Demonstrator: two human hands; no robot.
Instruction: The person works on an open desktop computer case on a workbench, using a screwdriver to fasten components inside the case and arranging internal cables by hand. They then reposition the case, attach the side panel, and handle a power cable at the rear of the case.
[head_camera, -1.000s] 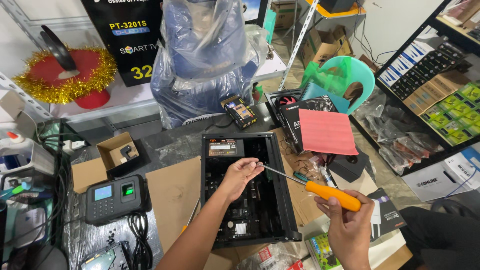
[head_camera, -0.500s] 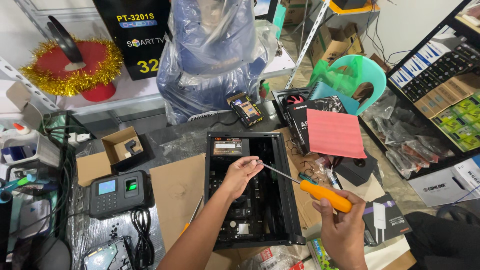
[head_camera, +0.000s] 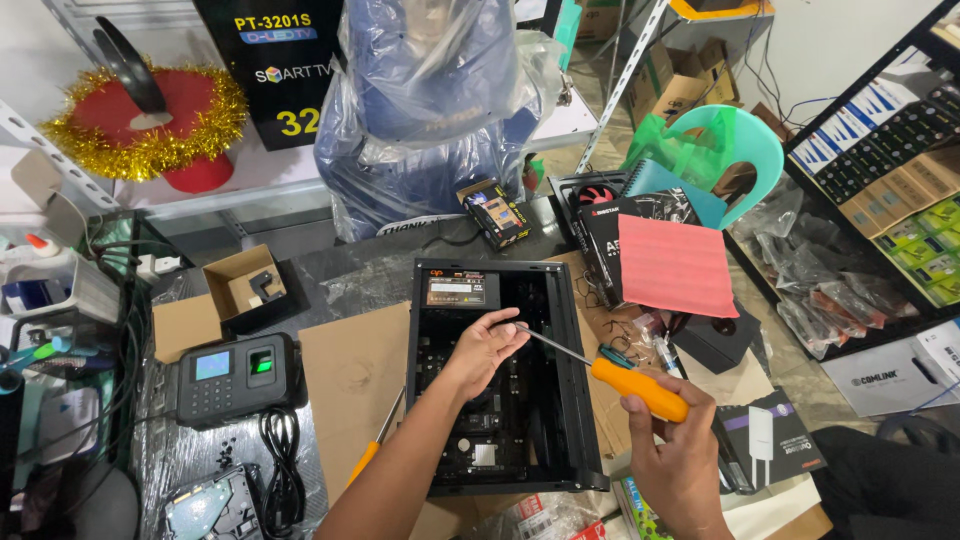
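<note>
The black open computer case (head_camera: 505, 375) lay flat on the bench w/ its motherboard facing up. The left hand (head_camera: 482, 350) reached inside the case, fingers curled and pinching at the tip of the screwdriver; a screw there was too small to tell. The right hand (head_camera: 680, 450) was closed around the orange-handled screwdriver (head_camera: 600, 368). Its long axis ran from lower right, outside the case, up-left into the case, so the tip met the left hand, the nearer one. A second orange-handled screwdriver (head_camera: 372, 448) lay on the brown cardboard sheet (head_camera: 350, 370), just left of the case.

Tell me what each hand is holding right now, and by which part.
The right hand grips the screwdriver by its orange handle. The left hand holds nothing clearly; its fingers steady the shaft near the tip inside the computer case.
</note>
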